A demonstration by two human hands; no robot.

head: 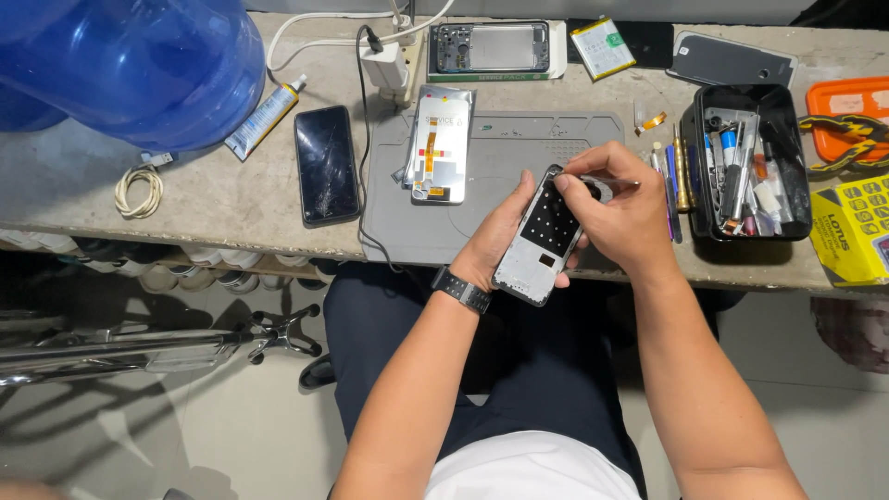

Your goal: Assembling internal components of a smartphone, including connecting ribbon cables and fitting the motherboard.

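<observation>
My left hand [495, 236] cradles an opened phone frame [542, 243] from below, silver-edged with a black perforated inner plate, tilted over the near edge of the grey work mat [519, 139]. My right hand [616, 208] pinches a thin metal tool [619, 183], tweezers or a pick, with its tip at the top of the frame. A black watch [460, 289] is on my left wrist.
On the bench lie a replacement screen with a flex cable [438, 143], a cracked black phone [326, 164], a glue tube [264, 118], a black tool tray [745, 162], a phone body [489, 48], a battery [602, 46], a blue water jug [130, 65] and a yellow box [857, 227].
</observation>
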